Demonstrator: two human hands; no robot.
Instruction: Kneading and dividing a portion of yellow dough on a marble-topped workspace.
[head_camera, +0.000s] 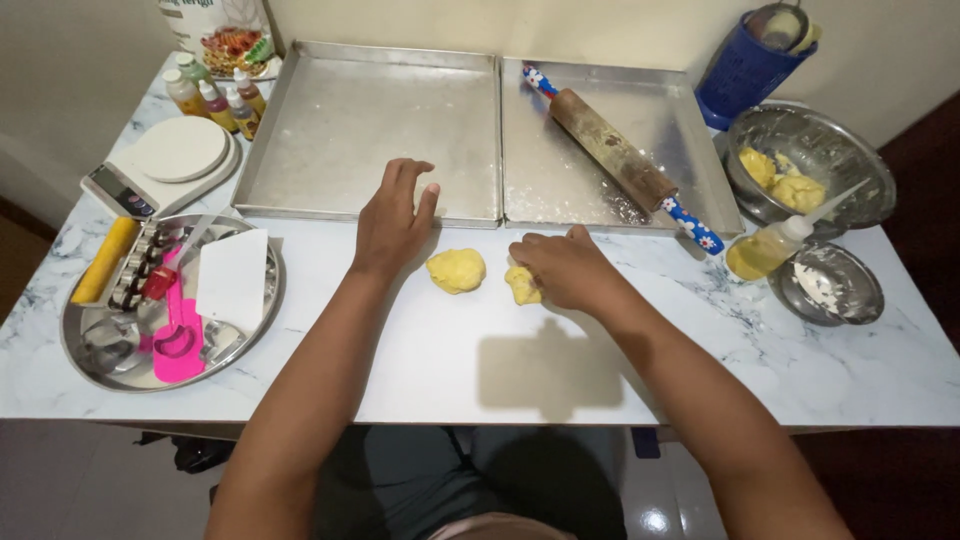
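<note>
Right hand (565, 268) lay curled over a small dough piece (521, 285) on the marble table (440, 370), fingers bent and closing on it; only the piece's left edge showed past the knuckles. Left hand (392, 218) rested flat and empty, fingers loosely spread, its tips on the front rim of the left tray (330, 120). A larger dough ball (456, 270) sat on the table between the two hands, just beside the small piece, touching neither hand. Both trays were bare but for a dusting of flour; the rolling pin (615, 155) lay slantwise in the right tray (690, 110). More dough sat in the steel bowl (850, 150) at far right, with a squeeze bottle (770, 248) tilted near it and a small dish (835, 290) below. The round platter (90, 350) of cutters, a scraper (232, 280) and a pink tool stayed untouched at left. Judgement: portioning step, a small lump being pinched or rounded off the main ball. Next move likely called for a firm enclosing grip and a light rolling pressure against the table, the free hand steadying.
</note>
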